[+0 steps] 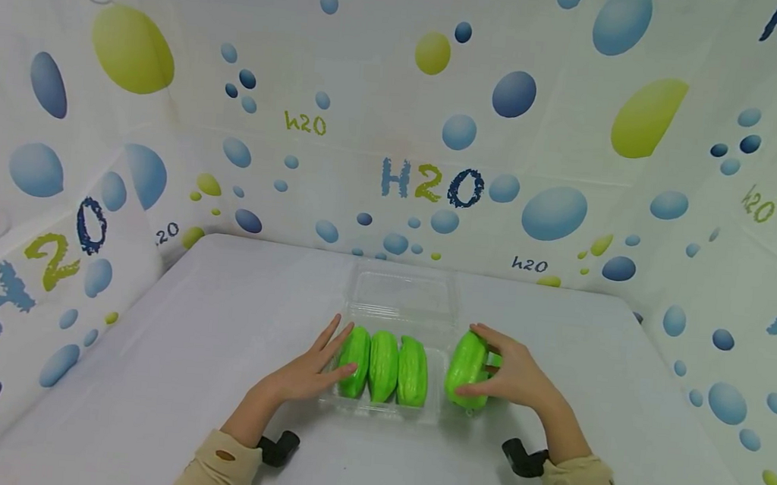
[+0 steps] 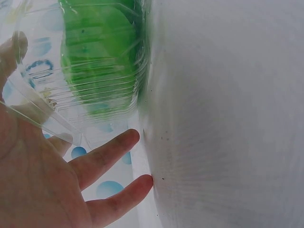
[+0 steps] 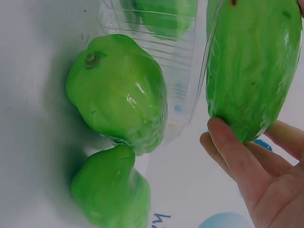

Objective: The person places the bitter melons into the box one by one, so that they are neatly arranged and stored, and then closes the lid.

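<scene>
A clear plastic clamshell box (image 1: 382, 411) lies on the white table with its lid (image 1: 401, 293) folded back. Three glossy green papaya-like fruits (image 1: 384, 368) stand side by side in it. My left hand (image 1: 306, 373) is at the box's left side, fingers spread and straight, with the thumb over the leftmost fruit. The left wrist view shows fingertips right at the clear rim. My right hand (image 1: 511, 370) grips another ridged green fruit (image 3: 254, 66) between thumb and fingers, by the box's right side. Its palm side is partly hidden in the head view.
Two more green fruits (image 3: 118, 92) lie on the table (image 1: 255, 285) beside the box, mostly hidden behind the right hand in the head view. A printed curtain (image 1: 375, 66) hangs behind and along both sides. Black wrist cameras (image 1: 279, 447) sit below each hand.
</scene>
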Demonstrator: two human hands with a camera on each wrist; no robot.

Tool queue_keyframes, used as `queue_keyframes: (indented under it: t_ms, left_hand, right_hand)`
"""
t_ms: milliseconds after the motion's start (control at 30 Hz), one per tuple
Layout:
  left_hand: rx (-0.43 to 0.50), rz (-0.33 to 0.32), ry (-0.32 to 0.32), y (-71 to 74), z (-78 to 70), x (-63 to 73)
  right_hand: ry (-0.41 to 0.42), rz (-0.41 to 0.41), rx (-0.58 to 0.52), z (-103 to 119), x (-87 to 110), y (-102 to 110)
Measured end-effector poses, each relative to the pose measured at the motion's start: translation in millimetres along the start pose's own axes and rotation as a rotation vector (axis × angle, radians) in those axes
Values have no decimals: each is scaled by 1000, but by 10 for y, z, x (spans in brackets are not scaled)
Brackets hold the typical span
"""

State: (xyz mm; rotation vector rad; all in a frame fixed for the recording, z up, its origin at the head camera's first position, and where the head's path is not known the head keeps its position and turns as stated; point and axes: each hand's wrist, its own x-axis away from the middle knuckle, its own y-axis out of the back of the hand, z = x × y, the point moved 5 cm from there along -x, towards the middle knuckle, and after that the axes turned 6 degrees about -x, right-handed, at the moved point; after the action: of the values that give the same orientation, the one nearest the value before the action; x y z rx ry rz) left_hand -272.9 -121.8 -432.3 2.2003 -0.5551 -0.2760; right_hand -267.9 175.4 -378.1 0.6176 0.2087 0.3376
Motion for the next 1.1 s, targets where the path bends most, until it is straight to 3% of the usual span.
queue_keyframes:
  t_ms: [367,633,867,1100]
  left_hand:
    - [-4,2,12,-6,10,-6]
    - [-4,3,10,-8,7,-10]
    - [-7,-1,14,-12,14,-13]
    - [-2,-5,11,-11,18,-9]
  right_hand:
    - [31,39,49,61,-97,-65]
    - [90,62,200,134,-142,-139]
    - [76,110,191,158,-177,-221]
    - [81,141,276,165,-237,-313]
